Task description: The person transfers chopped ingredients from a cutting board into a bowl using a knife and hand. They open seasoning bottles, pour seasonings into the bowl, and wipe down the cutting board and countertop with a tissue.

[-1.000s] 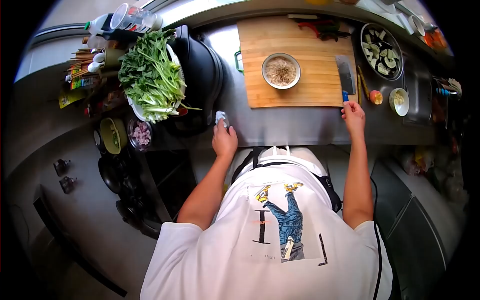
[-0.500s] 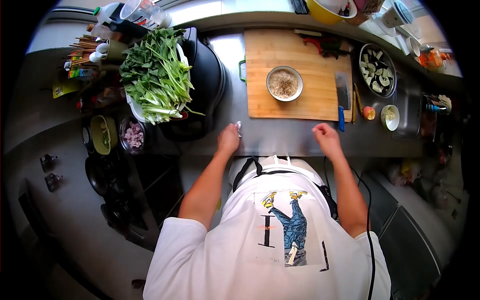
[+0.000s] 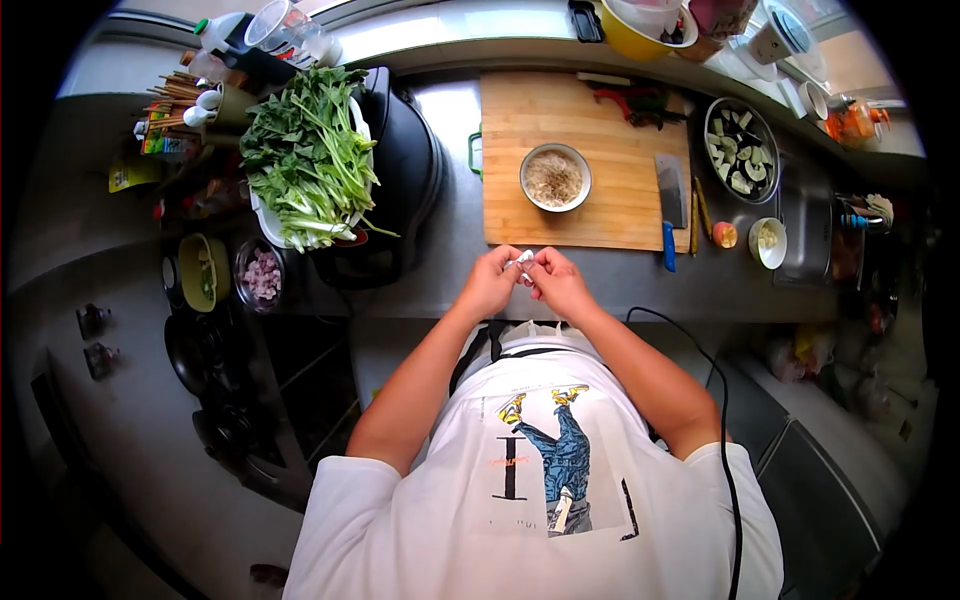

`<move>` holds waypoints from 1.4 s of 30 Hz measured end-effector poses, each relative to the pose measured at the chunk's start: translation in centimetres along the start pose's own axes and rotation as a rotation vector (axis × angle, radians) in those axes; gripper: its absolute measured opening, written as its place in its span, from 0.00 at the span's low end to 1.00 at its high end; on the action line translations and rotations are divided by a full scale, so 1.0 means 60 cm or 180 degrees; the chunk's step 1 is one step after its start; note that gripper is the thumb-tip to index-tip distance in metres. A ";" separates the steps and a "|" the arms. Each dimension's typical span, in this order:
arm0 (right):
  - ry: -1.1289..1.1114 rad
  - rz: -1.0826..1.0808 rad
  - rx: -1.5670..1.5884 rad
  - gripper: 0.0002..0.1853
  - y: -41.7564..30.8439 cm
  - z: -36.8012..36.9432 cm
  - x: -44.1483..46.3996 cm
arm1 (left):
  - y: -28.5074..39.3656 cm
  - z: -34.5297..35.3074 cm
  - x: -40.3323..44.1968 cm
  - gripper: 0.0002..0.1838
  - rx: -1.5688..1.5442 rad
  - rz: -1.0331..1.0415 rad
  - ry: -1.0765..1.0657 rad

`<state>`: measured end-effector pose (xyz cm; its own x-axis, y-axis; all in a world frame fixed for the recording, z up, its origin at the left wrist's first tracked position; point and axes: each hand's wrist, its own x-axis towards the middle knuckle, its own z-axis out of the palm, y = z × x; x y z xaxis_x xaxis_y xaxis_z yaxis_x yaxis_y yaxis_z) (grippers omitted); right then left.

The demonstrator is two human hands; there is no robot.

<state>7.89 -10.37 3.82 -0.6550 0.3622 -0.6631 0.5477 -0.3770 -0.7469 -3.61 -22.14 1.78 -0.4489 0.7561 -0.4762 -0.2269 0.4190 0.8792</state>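
Both hands meet just in front of the wooden cutting board's near edge. My left hand (image 3: 490,281) and my right hand (image 3: 556,280) are closed on a small white crumpled item (image 3: 524,260), perhaps tissue or wrap, pinched between their fingertips. On the cutting board (image 3: 600,225) stands a bowl of pale, shredded-looking food (image 3: 555,178), just beyond the hands. A cleaver with a blue handle (image 3: 669,246) lies at the board's right edge, its handle over the near edge. Red and green peppers (image 3: 640,104) rest at the back of the board.
Leafy greens (image 3: 310,160) fill a white container beside a black appliance (image 3: 410,170) at left. Chopped pink food (image 3: 261,275) sits lower left. At right are a bowl of cut eggplant (image 3: 741,155), a small white bowl (image 3: 768,243) and the sink (image 3: 806,225). A black cable (image 3: 700,350) hangs at the counter's front.
My right hand has let go of the cleaver's handle and moved left. My left hand has moved right with the white item, and both hands now meet on it. The camera view has shifted slightly.
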 end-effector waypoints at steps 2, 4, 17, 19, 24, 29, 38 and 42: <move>-0.0162 0.0152 0.0077 0.12 -0.004 0.002 0.003 | -0.009 -0.006 -0.003 0.04 0.0016 0.0009 -0.0027; -0.0212 0.0339 0.0300 0.11 -0.014 0.014 0.007 | 0.000 -0.013 -0.008 0.05 0.0066 -0.0015 0.0119; 0.1026 -0.1582 -0.2099 0.11 -0.149 0.084 0.209 | 0.009 -0.092 0.021 0.23 -0.0112 0.0305 0.1005; 0.1498 -0.1698 -0.2368 0.09 -0.181 0.086 0.271 | -0.011 -0.095 0.000 0.24 0.0071 0.0030 0.0826; 0.1490 -0.1448 -0.3075 0.08 -0.184 0.104 0.367 | -0.077 -0.113 -0.043 0.19 0.0157 -0.0346 0.0416; 0.1310 -0.1665 -0.3461 0.10 -0.138 0.107 0.387 | -0.110 -0.139 -0.061 0.16 0.0023 -0.0562 0.0401; 0.1457 -0.1802 -0.3510 0.08 -0.137 0.106 0.377 | -0.123 -0.177 -0.060 0.14 0.0079 -0.0583 0.0280; 0.1166 -0.1670 -0.4219 0.05 -0.152 0.104 0.385 | -0.143 -0.172 -0.060 0.13 -0.0095 -0.0572 0.0304</move>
<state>-15.50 -3.87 -4.39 -0.8700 0.4750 -0.1323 0.4928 0.8291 -0.2643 -9.00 -33.65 -3.91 -0.4784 0.6189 -0.6230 -0.3357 0.5267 0.7810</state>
